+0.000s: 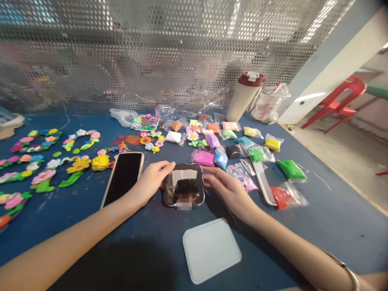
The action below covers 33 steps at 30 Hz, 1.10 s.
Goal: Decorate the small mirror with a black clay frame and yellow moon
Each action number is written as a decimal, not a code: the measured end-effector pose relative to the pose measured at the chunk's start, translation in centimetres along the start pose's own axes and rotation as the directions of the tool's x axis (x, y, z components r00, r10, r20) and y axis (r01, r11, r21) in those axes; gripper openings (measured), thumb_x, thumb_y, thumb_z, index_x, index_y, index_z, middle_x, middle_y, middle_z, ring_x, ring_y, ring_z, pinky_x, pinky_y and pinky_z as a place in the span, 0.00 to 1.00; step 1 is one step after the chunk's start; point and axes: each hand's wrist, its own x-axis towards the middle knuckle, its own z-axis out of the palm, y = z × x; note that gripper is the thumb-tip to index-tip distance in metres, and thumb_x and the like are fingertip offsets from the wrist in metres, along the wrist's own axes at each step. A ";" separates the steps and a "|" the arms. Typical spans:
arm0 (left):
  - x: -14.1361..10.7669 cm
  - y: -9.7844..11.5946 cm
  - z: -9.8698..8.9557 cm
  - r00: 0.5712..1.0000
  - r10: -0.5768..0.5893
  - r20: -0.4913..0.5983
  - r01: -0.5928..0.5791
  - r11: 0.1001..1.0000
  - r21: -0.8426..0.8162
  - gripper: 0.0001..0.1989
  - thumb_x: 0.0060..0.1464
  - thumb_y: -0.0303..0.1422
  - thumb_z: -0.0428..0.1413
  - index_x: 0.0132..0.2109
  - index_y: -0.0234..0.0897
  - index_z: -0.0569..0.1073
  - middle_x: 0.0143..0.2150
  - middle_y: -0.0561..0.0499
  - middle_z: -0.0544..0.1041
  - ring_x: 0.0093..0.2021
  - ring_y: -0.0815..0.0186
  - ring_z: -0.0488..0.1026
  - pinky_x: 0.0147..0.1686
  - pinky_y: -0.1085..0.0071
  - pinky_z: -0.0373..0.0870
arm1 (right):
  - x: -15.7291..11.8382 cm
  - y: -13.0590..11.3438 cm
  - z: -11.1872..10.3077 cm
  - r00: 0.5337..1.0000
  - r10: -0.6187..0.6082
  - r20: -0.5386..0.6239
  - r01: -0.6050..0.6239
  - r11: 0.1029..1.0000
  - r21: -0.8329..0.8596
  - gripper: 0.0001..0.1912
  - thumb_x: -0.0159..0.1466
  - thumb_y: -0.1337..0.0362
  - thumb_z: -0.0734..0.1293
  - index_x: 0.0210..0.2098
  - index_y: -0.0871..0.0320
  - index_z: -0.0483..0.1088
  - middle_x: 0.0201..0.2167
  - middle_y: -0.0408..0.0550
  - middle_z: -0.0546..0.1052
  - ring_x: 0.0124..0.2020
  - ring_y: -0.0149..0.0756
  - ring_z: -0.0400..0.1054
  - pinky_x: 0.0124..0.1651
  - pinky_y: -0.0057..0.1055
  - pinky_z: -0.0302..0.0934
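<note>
At the far left of the blue worktop (339,238) lie rows of clay flowers (42,178), and they look soft and exposed: a sleeve dragged across them could smear the petals or knock pieces loose. Just right of them, a phone (123,180) lies face up beside the left grip (151,182), where a careless elbow could nudge it into the flowers.

The mirror (183,185), in its dark scalloped frame, sits at the centre between both hands. Neither grip is clenched — the fingers lie fairly flat against the frame's upper corners, the left from one side and the right grip (227,194) from the other. Whether they carry its weight, I cannot tell. With so light a hold, a slip could tip the mirror or send it sliding, and its glass could crack or pick up smudges. A pale square lid (210,250) lies nearer the person, below the mirror.

Further right, a pink clay bag (203,159) and a blue clay bag (220,159) crowd close behind the mirror, while a comb (263,184) lies just past the right hand, beside a red clay bag (280,198) and a green clay bag (291,169). A sideways sweep of that wrist could scatter them — and any bag left loosely closed could let its clay dry out.
</note>
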 end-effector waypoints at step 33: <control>-5.6 -2.4 -4.8 0.720 0.675 -0.163 -0.145 0.375 0.915 0.24 0.59 0.38 0.51 0.60 0.36 0.60 0.60 0.38 0.62 0.63 0.42 0.56 0.60 0.43 0.55 | -7.0 -1.4 -1.9 0.856 0.014 0.517 0.415 0.577 -0.704 0.32 0.55 0.53 0.72 0.54 0.62 0.64 0.47 0.54 0.68 0.44 0.44 0.63 0.45 0.39 0.64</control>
